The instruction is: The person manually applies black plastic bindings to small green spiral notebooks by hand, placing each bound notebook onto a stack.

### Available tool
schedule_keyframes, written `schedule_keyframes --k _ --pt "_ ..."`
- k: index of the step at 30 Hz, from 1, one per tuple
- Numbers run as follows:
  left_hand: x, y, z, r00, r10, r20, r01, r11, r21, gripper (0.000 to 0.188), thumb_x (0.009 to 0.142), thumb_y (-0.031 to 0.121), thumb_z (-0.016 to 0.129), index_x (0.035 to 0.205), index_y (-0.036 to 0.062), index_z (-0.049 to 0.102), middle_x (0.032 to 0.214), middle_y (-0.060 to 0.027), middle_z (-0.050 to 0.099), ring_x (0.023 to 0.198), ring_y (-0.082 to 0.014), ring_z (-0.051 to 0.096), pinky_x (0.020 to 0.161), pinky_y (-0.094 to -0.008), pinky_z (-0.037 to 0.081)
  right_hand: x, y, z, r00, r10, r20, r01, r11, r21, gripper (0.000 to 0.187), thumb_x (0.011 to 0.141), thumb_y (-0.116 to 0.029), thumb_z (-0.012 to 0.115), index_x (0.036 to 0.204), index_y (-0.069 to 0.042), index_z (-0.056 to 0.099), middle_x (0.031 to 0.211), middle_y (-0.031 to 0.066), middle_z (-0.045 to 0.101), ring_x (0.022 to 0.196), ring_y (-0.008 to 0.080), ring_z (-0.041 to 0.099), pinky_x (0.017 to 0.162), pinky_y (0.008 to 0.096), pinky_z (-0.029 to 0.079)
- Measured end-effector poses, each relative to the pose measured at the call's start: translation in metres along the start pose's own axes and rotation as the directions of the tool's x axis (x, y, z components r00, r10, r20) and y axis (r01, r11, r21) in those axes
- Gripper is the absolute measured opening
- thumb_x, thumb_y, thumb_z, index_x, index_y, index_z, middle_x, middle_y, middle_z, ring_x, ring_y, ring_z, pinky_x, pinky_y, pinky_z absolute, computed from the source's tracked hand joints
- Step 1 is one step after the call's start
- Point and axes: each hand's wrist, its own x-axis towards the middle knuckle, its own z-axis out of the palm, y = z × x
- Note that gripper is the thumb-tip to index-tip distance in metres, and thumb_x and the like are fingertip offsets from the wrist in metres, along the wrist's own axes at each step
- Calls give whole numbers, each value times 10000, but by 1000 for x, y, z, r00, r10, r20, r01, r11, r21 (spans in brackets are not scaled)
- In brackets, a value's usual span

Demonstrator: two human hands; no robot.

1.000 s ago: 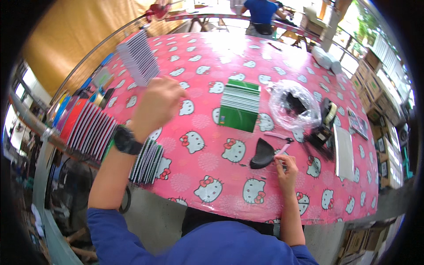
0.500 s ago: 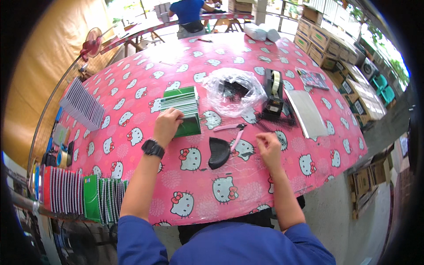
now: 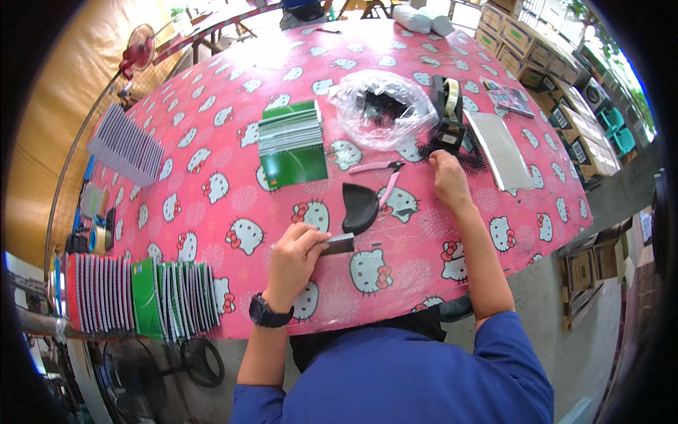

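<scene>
My left hand [image 3: 296, 256], with a black watch on its wrist, grips a thin notebook [image 3: 340, 244] seen nearly edge-on over the near middle of the table. Farther right, my right hand [image 3: 450, 182] has its fingers pinched together at the edge of a heap of black spiral binding coils [image 3: 472, 157]; whether a coil is between the fingertips is too small to tell. Between the hands lie a black curved tray [image 3: 360, 208] and pink-handled cutters [image 3: 392, 187]. A stack of green notebooks [image 3: 295, 164] rests beyond my left hand.
Beyond the cutters lies a clear plastic bag [image 3: 385, 109] with black contents. A tape dispenser [image 3: 448, 113] stands by the coils, left of a pale flat pack [image 3: 500, 152]. Notebook rows [image 3: 102, 297] line the left edge, below another stack [image 3: 127, 145].
My left hand has left the green stack and come nearer with a notebook. My right hand has moved forward and right to the black coils. The view has tipped downward.
</scene>
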Motion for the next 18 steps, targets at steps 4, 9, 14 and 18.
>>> schedule_keyframes --k 4,9,14,18 --pt "-12 -15 2 978 199 -68 -186 970 158 193 734 32 652 912 88 700 844 -48 651 773 -236 604 685 -358 493 -23 -80 -16 971 -111 210 40 947 317 220 896 -72 510 1100 -51 590 882 147 583 831 318 597 732 383 479" --pt "-9 -10 6 963 260 -75 -242 953 184 216 726 30 668 925 98 721 853 -43 679 756 -213 608 645 -321 495 -60 -122 -18 873 -255 417 6 858 514 201 824 -22 618 1023 -41 630 857 86 572 791 211 599 696 322 482" --pt "-9 -11 5 975 220 -31 -215 968 128 191 761 56 609 919 93 710 860 -35 677 801 -215 616 730 -349 491 -59 -120 -14 840 -302 451 -40 794 606 175 801 -11 636 975 -28 632 867 90 574 801 223 608 713 329 483" --pt "-8 -11 1 973 231 -9 -228 966 125 180 769 56 600 910 88 708 860 -37 677 807 -217 618 730 -349 493 -55 -115 -10 789 -364 494 -37 775 631 171 799 2 632 969 -19 628 868 90 574 797 222 601 717 322 477"
